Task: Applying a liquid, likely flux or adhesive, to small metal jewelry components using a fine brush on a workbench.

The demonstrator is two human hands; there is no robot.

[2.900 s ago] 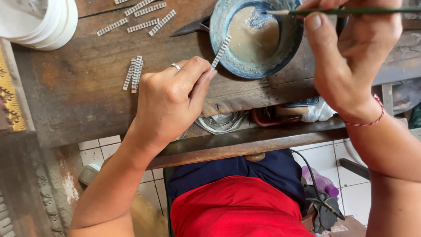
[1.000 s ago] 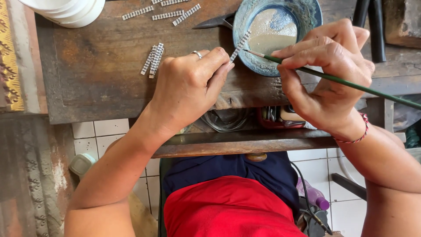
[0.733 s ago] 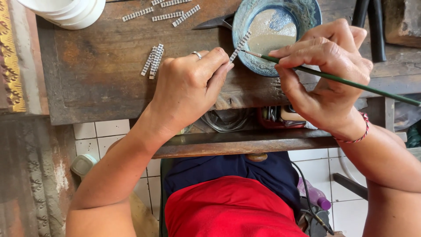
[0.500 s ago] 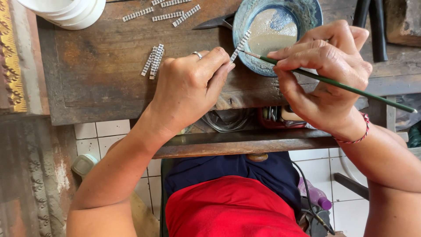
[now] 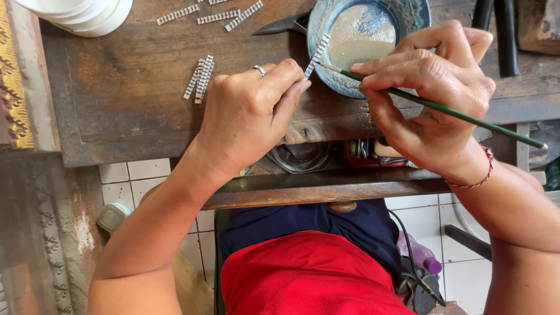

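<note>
My left hand [image 5: 248, 114] pinches a small silvery segmented strip [image 5: 318, 53] upright between thumb and forefinger, above the edge of a dark wooden bench [image 5: 134, 99]. There is a ring on that hand. My right hand [image 5: 431, 99] grips a thin green paintbrush [image 5: 461, 114], and the brush tip touches the strip near its lower end. Just behind the strip stands a blue bowl [image 5: 408, 14] holding a pale creamy liquid.
More silvery strips lie on the bench: a small bundle [image 5: 199, 79] left of my left hand and several loose ones [image 5: 216, 14] at the back. White stacked bowls [image 5: 87, 14] sit at the top left, a gilded carved moulding [image 5: 14, 87] at the far left, dark tool handles [image 5: 501, 32] at the top right.
My right hand has come down from the bowl and brought the brush tip onto the strip, then shifted slightly. My left hand keeps holding the strip in the same spot.
</note>
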